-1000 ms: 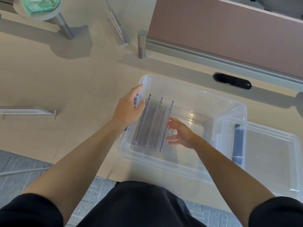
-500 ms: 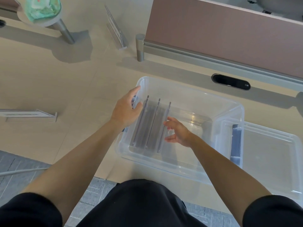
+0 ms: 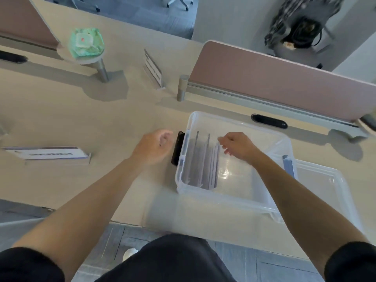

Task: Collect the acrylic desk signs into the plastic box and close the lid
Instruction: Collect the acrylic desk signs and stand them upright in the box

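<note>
The clear plastic box (image 3: 234, 197) stands on the desk in front of me. Three acrylic desk signs (image 3: 201, 161) stand on edge in its left end. My left hand (image 3: 152, 147) hovers just outside the box's left wall, fingers loosely curled and empty. Over the box, my right hand (image 3: 237, 147) is curled too, its fingertips close above the rightmost sign's top edge. A further acrylic sign (image 3: 47, 154) lies on the desk at the left, and another (image 3: 153, 70) stands at the back. The clear lid (image 3: 325, 190) lies right of the box.
A dark latch (image 3: 178, 148) hangs on the box's left wall, a blue one (image 3: 288, 165) on its right. Pink divider panels (image 3: 284, 84) run behind the box. A green wipes pack (image 3: 86, 42) sits on a small round stand at the back left. The desk's edge is near my lap.
Both hands have come off the signs: the left one moved out of the box to its left, the right one rose and curled. My view tilted up, showing more of the desk.
</note>
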Motion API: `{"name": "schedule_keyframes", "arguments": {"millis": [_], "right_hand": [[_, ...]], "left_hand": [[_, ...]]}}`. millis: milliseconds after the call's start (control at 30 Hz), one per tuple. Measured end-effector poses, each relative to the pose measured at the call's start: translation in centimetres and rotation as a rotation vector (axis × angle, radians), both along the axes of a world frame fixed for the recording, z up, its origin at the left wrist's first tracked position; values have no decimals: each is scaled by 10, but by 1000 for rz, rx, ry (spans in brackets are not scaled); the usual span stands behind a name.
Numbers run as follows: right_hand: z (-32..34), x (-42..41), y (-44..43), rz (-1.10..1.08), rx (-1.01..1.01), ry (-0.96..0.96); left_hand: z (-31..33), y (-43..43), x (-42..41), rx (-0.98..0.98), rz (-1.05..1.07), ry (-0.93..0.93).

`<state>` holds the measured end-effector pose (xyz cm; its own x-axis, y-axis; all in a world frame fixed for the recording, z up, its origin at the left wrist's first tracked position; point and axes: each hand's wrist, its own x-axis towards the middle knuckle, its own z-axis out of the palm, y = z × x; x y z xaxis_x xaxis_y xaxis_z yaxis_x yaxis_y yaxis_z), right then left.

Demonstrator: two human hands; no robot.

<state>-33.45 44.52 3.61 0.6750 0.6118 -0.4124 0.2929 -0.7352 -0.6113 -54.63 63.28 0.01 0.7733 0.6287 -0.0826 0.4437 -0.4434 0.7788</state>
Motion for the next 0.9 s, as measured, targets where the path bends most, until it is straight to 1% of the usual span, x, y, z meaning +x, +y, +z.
{"name": "schedule_keyframes", "arguments": {"millis": [100,200,400,500,567,700,800,900], "right_hand": [[37,-50,33,133,-1,-163],[58,-105,85,292,18,-269],[53,-181,183,638,50,-340],[39,-203,227,805,36,-398],[26,-215,254,877,37,-402],[-3,-235,301,964,37,-360],[-17,-256,324,1012,-29,-327],[-36,-275,347,995,-96,-312]], "left_hand": [[5,15,-57,-14,20,4],[7,35,-116,-41,124,21],[8,77,-202,-49,293,116],[3,98,-234,61,409,270],[3,109,-254,137,500,403],[-4,134,-278,154,599,515],[-11,155,-288,167,565,546],[-24,181,-295,182,494,557]]}}
